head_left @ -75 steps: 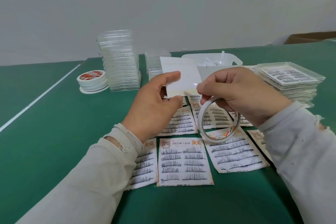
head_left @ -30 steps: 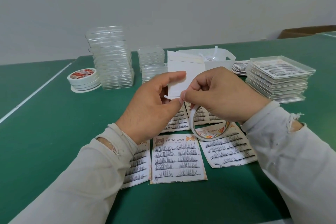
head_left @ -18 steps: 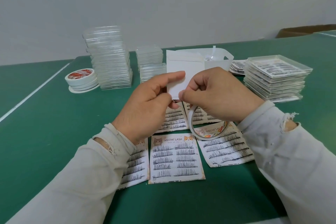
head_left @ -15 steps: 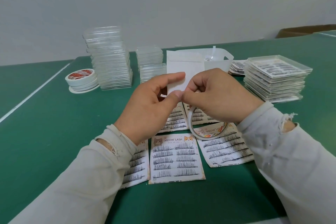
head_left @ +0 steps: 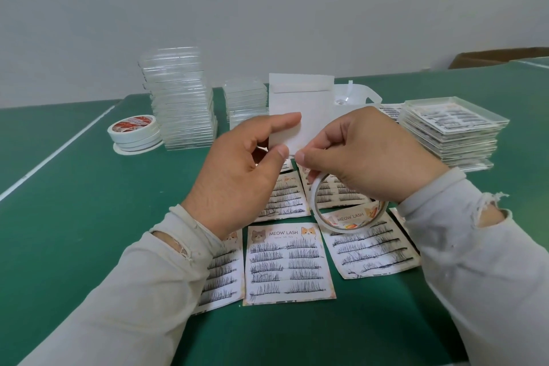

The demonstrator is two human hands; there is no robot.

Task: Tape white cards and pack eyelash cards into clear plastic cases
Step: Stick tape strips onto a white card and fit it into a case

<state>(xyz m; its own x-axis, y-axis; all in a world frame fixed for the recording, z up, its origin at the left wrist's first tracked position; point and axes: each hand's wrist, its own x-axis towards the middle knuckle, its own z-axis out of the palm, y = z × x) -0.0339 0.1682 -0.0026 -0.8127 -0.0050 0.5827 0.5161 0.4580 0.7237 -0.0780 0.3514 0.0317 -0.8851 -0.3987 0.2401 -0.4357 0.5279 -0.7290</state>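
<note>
Thumbs nearly meet at the bottom edge of the upright white card [head_left: 309, 107]: left hand [head_left: 237, 175] pinches its lower corner, right hand [head_left: 365, 160] pinches beside it, tape roll [head_left: 344, 211] hanging just below.

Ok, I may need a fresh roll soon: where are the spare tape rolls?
In the head view the spare tape rolls sit stacked at the table's far left, just left of the tall stack of clear cases.

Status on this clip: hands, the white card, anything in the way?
Left hand pinches the white card, held upright. Right hand holds the tape roll and pinches at the card's lower edge. Nothing blocking; eyelash cards lie below on the table.
</note>
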